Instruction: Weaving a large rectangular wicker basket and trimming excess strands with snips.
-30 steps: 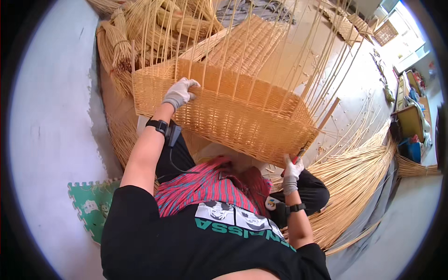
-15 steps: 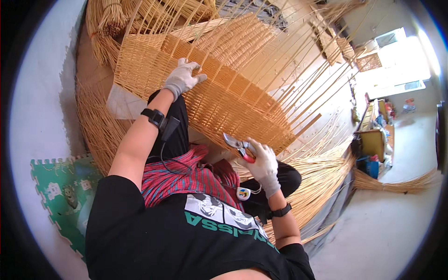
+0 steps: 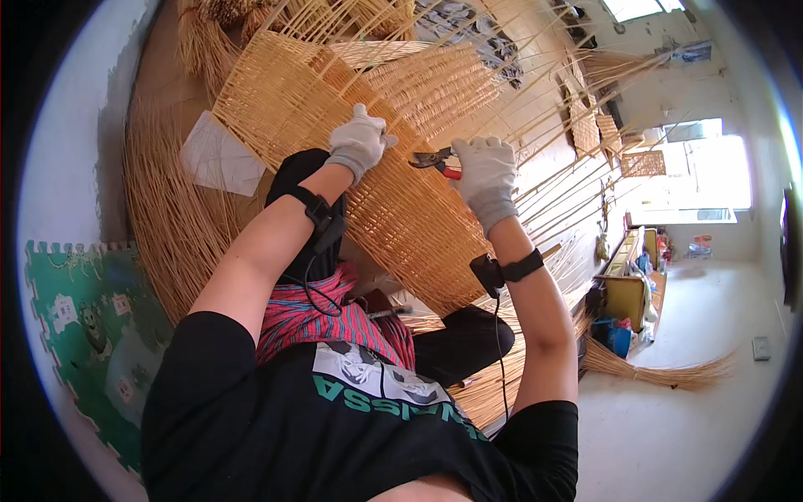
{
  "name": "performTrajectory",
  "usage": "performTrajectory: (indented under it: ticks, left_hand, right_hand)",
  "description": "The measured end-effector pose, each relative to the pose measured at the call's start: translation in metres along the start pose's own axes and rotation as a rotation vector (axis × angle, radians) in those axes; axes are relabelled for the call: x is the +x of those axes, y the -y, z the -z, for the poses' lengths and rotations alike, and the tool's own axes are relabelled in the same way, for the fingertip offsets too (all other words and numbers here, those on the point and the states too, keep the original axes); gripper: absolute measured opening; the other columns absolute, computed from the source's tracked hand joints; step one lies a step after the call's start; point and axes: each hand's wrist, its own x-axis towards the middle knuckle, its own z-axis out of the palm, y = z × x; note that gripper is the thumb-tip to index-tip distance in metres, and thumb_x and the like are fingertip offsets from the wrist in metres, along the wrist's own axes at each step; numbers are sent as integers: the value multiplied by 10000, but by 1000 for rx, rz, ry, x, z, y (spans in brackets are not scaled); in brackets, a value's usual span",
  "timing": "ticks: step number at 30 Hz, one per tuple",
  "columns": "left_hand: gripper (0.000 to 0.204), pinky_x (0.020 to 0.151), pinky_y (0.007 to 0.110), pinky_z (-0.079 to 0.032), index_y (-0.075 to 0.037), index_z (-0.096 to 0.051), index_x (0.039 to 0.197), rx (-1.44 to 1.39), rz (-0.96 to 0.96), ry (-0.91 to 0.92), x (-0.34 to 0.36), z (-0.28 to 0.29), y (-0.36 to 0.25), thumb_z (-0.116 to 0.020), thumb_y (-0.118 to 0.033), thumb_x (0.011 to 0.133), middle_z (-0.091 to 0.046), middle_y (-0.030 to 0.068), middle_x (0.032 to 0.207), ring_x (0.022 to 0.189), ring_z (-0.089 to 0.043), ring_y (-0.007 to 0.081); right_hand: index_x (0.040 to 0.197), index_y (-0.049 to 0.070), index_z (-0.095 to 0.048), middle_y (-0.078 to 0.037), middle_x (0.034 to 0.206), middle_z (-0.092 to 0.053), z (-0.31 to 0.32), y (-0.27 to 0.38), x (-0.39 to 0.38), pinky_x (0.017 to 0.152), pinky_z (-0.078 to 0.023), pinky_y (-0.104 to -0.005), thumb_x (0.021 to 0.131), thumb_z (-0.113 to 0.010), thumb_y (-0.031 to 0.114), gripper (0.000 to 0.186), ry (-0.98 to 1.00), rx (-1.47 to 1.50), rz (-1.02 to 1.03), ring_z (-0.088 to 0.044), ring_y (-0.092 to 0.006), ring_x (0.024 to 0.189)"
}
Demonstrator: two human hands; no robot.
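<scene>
A large tan woven wicker basket (image 3: 418,234) lies tilted across my lap, long upright stakes (image 3: 527,100) rising from its upper edge. My left hand (image 3: 360,142), in a pale glove, grips that edge near the middle with fingers bent over the weave. Just to its right, my gloved right hand (image 3: 485,176) is closed round red-handled pruning shears (image 3: 435,159), whose blades sit over the basket's upper edge among the stakes. Whether the blades touch a stake is too small to tell.
Loose reeds (image 3: 159,192) lie left by a wall, with a green foam mat (image 3: 84,335) below them. Reed bundles (image 3: 209,33) and a woven panel (image 3: 435,92) are beyond the basket. At right are another bundle (image 3: 652,372), a cluttered yellowish piece of furniture (image 3: 623,301) and a bright window.
My right hand has risen with the shears from the basket's lower right to its upper edge beside my left hand. The basket has tilted, and the view has swung round toward the window.
</scene>
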Motion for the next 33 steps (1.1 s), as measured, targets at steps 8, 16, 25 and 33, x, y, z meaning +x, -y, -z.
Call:
performTrajectory:
  ticks: [8, 16, 25, 33]
  left_hand:
    - [296, 863, 505, -562, -116, -690, 1019, -51, -33, -38, -8, 6, 1, -723, -409, 991, -465, 165, 1459, 992, -693, 396]
    - [267, 951, 450, -540, -180, -714, 1197, -55, -679, -207, -24, -20, -10, -731, -286, 952, -629, 116, 1197, 1180, -636, 322]
    - [307, 865, 455, -543, -193, -711, 1257, -139, -598, -110, -22, -27, -6, -729, -272, 961, -645, 89, 1105, 1020, -669, 322]
    - [304, 847, 405, -558, -178, -706, 1251, -204, -626, -108, -23, -36, -9, -759, -196, 952, -641, 64, 1117, 963, -673, 287]
  right_hand:
    - [1057, 214, -730, -41, 1001, -726, 7, -7, 18, 886, -500, -435, 785, -835, 399, 345, 233, 6, 38, -670, -273, 1048]
    - [1077, 223, -720, -35, 1010, -706, 2, -41, 5, 902, -483, -417, 785, -848, 369, 351, 148, -171, 168, -656, -252, 1059]
    - [987, 199, -725, -44, 912, -709, -2, -65, -4, 815, -541, -447, 731, -873, 345, 331, 283, -80, 199, -708, -294, 950]
    - [975, 190, -756, -44, 926, -744, -18, -57, -17, 832, -558, -410, 812, -816, 307, 209, 119, -189, 250, -720, -265, 1001]
